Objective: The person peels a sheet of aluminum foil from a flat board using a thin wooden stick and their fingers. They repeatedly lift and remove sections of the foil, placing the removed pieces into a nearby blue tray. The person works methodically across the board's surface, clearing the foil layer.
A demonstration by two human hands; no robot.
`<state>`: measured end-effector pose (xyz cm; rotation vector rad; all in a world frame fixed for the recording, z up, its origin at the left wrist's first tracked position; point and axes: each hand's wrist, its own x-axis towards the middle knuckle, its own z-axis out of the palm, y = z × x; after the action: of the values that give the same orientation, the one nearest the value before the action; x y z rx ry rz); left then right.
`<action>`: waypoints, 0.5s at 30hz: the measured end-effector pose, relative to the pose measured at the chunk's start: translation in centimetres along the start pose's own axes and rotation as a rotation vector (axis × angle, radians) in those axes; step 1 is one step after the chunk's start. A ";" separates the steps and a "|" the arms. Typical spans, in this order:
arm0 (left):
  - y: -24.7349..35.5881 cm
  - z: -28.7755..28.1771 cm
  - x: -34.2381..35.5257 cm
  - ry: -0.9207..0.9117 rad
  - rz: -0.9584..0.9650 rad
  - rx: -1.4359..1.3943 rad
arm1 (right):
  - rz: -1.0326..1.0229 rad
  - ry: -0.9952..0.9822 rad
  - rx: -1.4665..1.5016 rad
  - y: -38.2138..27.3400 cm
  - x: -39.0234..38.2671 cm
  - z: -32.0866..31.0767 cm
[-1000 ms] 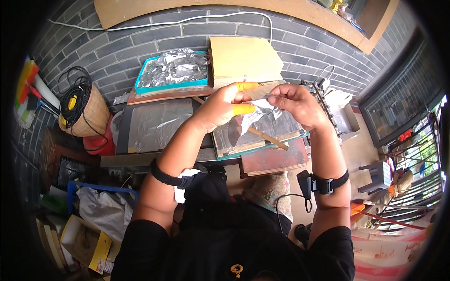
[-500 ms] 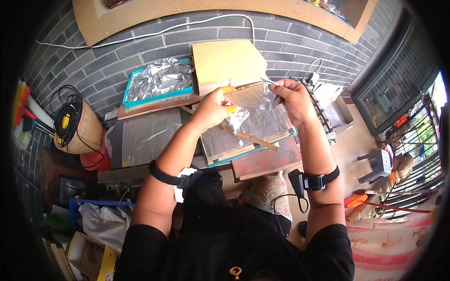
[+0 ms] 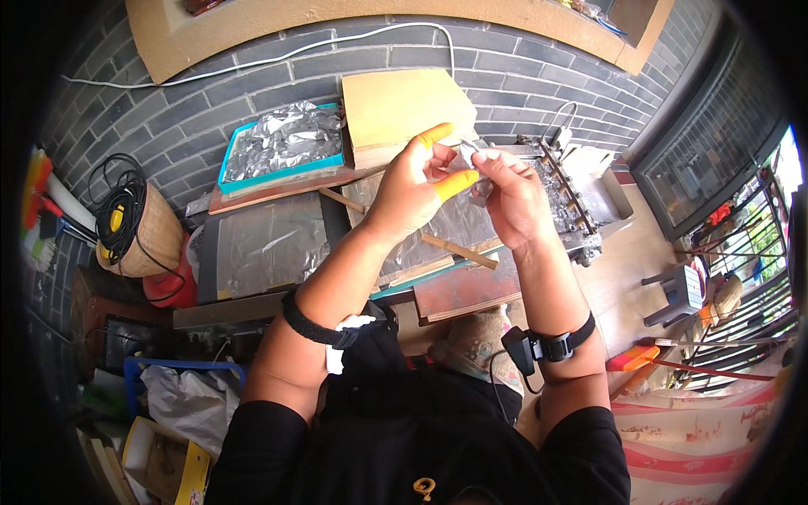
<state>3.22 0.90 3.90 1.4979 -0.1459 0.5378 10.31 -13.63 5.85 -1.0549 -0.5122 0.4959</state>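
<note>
My right hand (image 3: 518,200) pinches a crumpled piece of silver foil (image 3: 468,156) between thumb and fingers, above the work board. Close on its left is my left hand (image 3: 406,189), with yellow covers on thumb and forefinger; these two digits are spread around the foil, and its other fingers are partly hidden. Below lies a foil-covered board (image 3: 404,249) on a teal-edged base. A thin wooden strip (image 3: 461,252) slants across that board, partly hidden by my left arm.
A teal tray (image 3: 330,160) of crumpled foil stands back left, beside a yellow-topped stack (image 3: 408,105). Left are a dark sheet-covered board (image 3: 269,246) and a basket (image 3: 150,240) with black cable. A metal-framed device (image 3: 562,189) stands right; a grey stool (image 3: 676,296) is beyond.
My hands have come together, the left moving right and up, the right slightly left. The foil is now bunched between them; the left thumb and forefinger have spread wider.
</note>
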 end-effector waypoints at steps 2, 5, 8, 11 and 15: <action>0.8 0.1 -0.2 0.026 -0.030 0.013 | -0.046 -0.021 0.032 0.2 -0.4 0.8; 1.4 -0.4 -0.7 0.063 -0.080 0.007 | 0.044 -0.035 0.007 0.0 -0.7 0.8; 1.5 -1.0 -0.9 0.066 -0.087 -0.070 | 0.132 -0.150 -0.082 0.6 -0.6 -0.7; 1.8 -1.6 -1.1 0.075 -0.113 -0.136 | 0.175 -0.169 -0.202 1.0 -1.4 -0.2; 1.3 -1.9 -1.5 0.093 -0.138 -0.218 | 0.210 -0.185 -0.155 2.0 -1.6 -0.4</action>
<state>0.88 2.35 4.33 1.2584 -0.0269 0.4634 9.06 -14.10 3.62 -1.2254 -0.6134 0.7535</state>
